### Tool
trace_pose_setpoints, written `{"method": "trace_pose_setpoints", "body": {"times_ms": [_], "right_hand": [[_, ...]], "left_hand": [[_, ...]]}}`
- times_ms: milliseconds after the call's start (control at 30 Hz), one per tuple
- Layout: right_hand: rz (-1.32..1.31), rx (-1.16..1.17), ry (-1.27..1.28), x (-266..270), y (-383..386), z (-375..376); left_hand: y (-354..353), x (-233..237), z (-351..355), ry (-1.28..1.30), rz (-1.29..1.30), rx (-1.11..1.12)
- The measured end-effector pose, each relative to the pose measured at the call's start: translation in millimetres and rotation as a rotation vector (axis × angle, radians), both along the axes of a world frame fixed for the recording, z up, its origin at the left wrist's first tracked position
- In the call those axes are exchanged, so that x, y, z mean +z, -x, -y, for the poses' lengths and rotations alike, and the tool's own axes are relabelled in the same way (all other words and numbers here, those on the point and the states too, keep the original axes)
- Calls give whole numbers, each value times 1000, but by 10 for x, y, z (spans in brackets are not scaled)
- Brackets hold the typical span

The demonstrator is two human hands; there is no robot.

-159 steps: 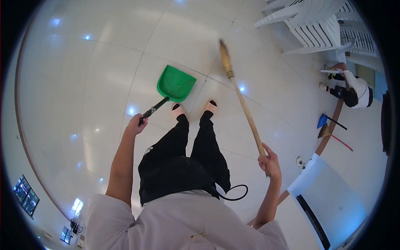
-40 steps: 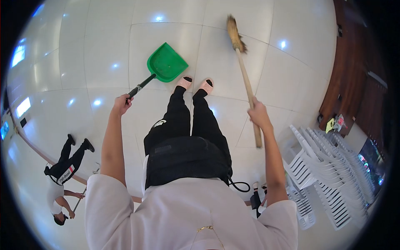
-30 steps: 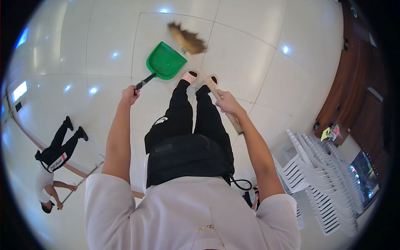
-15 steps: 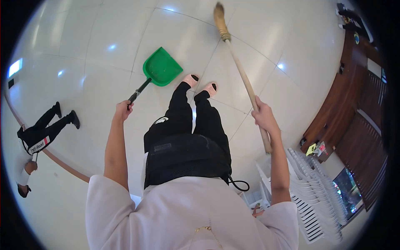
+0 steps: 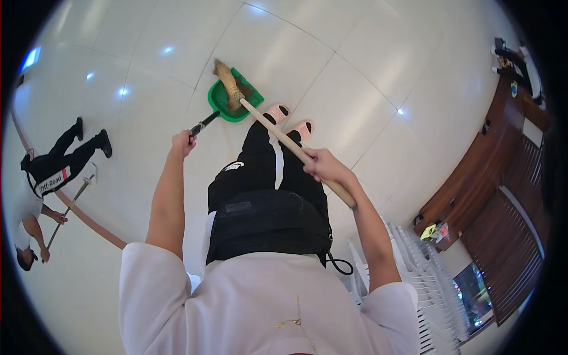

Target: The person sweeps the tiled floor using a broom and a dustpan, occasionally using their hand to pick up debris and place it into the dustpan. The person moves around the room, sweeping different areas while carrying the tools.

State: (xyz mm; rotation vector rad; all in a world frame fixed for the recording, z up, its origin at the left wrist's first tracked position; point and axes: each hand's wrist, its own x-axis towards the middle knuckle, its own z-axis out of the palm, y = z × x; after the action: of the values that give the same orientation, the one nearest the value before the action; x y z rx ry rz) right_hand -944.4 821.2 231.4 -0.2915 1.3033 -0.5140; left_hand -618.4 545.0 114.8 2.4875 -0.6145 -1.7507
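Note:
My left hand (image 5: 184, 144) is closed round the black handle of a green dustpan (image 5: 253, 96), whose pan lies on the tiled floor ahead of my feet. A broom (image 5: 273, 128) with a long wooden handle slants across my legs, and my right hand (image 5: 327, 165) grips that handle near its upper end. The broom's straw head (image 5: 226, 80) overlaps the pan, its tip sticking out past the far left rim. Brownish dirt (image 5: 244, 89) shows in the pan beside the straw. Pink slippers (image 5: 277, 112) on my feet are just right of the pan.
Another person (image 5: 52, 171) stands on the left, holding a long-handled tool (image 5: 69, 207). White plastic chairs (image 5: 408, 278) are stacked behind my right arm. Along the right runs a brown wooden structure (image 5: 467, 171), with a person (image 5: 520, 68) at its far end.
My right hand has moved left, swinging the broom head from the floor at upper right onto the dustpan. The person on the left now shows a long-handled tool.

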Motion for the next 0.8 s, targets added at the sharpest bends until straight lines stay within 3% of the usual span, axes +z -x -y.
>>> {"method": "trace_pose_setpoints", "body": {"times_ms": [167,300,367,533,667,800], "right_hand": [[-173,38,-69,1090,479,-229],[-428,-18,-148,1235,1425,-298],[-573,5,-59,994,1762,-126],[-867,154,53,-214,2366,968],[-876,234,132,-941,2494,1814],[-773,331,175,-1136,2144,2366]], "left_hand": [[-123,118,-98,-21,-22,-12],[-66,196,-156,-16,-72,83],[-143,307,-238,-14,-80,136],[-303,78,-272,-17,-169,281],[-246,126,-294,-20,-157,382],[-148,169,-222,-9,-179,528]]}}
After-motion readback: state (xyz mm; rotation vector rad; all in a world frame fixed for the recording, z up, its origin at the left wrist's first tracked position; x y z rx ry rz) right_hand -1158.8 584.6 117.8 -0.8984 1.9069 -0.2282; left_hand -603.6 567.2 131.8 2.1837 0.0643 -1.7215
